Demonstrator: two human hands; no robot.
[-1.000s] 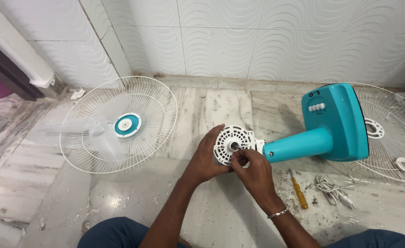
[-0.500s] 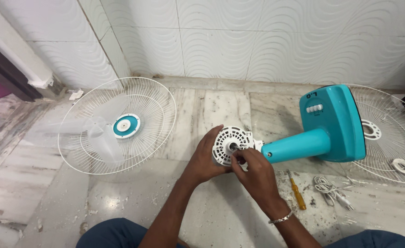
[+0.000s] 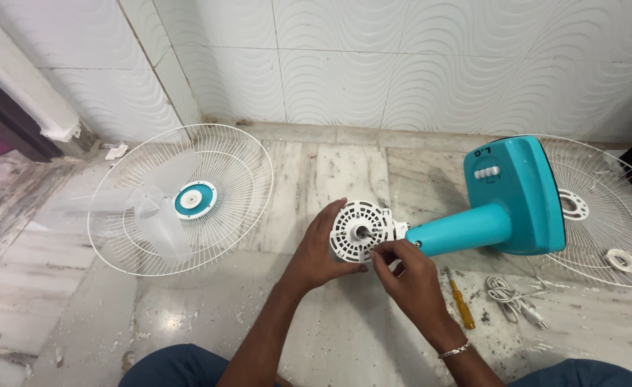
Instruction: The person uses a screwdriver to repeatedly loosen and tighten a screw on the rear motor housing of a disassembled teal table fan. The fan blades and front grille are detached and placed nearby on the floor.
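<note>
Since the earlier frame the right hand [image 3: 409, 276] has slid from the centre of the white motor housing [image 3: 360, 231] to its lower right edge, fingertips now pinched there on something too small to identify. The left hand [image 3: 321, 251] cups the housing's left rim, fingers curled around it. The housing lies on the floor, joined to the teal fan stand [image 3: 505, 204]. Judging by this, a steady left grip and a square, light fingertip pinch serve best. 1 yellow screwdriver [image 3: 460, 301] lies just beside the right wrist.
</note>
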